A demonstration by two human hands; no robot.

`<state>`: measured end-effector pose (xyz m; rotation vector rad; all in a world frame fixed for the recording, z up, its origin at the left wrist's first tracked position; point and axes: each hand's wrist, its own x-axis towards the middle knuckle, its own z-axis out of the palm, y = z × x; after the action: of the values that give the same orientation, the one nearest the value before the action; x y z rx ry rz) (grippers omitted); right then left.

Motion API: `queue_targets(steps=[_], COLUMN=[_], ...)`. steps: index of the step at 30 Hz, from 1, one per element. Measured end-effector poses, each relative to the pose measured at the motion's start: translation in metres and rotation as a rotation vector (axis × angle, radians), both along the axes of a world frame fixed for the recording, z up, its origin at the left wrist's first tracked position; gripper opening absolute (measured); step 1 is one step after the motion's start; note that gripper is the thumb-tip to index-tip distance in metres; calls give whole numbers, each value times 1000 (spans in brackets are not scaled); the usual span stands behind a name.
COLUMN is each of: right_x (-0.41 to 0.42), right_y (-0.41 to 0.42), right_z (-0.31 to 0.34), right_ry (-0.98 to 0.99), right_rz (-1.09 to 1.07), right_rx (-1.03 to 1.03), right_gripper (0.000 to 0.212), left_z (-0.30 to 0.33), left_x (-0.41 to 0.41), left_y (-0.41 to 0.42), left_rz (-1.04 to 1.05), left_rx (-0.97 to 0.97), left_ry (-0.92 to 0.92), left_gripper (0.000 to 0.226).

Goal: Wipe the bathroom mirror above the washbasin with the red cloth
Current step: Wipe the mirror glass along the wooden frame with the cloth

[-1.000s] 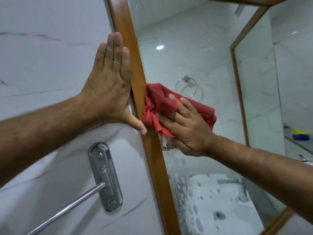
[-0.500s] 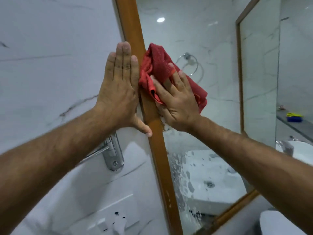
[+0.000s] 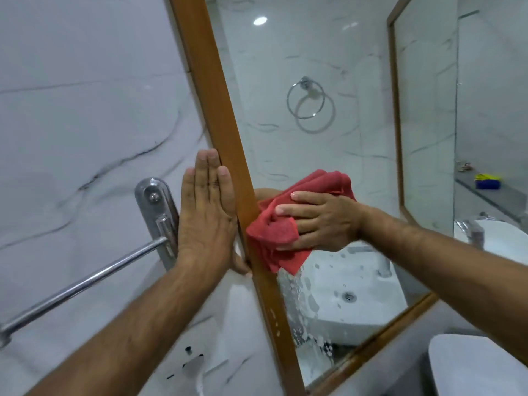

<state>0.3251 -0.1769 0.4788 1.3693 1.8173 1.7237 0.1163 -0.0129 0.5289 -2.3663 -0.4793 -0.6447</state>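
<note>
- Against the mirror, low on its left side, our right hand presses the red cloth flat to the glass, fingers spread over it and pointing left.
- We have the cloth bunched under that palm; its folds stick out above the knuckles and hang below the hand, and its left edge touches the wooden frame.
- Our left hand lies open on the marble wall, grasping nothing, fingers straight up and just beside the frame, thumb reaching to the frame's edge.
- We see a chrome towel bar running out to the left from its bracket, which stands just left of our left hand.
- Below the cloth the glass carries wet blotches and streaks.
- We make out in the reflection a towel ring and the white basin with its drain.
- Our view also catches the real washbasin and its tap at the right edge, beyond the frame.
- We see a white curved object in the lower right corner; we cannot tell what it is.
</note>
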Motion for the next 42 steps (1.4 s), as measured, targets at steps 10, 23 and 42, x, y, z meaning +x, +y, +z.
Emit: queue_targets(steps=[10,23,42], right_x=[-50,-25,-22], right_y=[49,21,21], right_z=[-141,-170,-298], right_ry=[534,260,337], right_rz=[78,74,155], right_rx=[467,124,-53], right_gripper=[54,37,17], left_z=[-61,-136,-150], left_x=[16,14,17], left_y=[21,28,34], left_rz=[-156,-313,-323], left_rx=[59,38,36], left_ry=[-232,-188,-157], left_gripper=[143,156,157])
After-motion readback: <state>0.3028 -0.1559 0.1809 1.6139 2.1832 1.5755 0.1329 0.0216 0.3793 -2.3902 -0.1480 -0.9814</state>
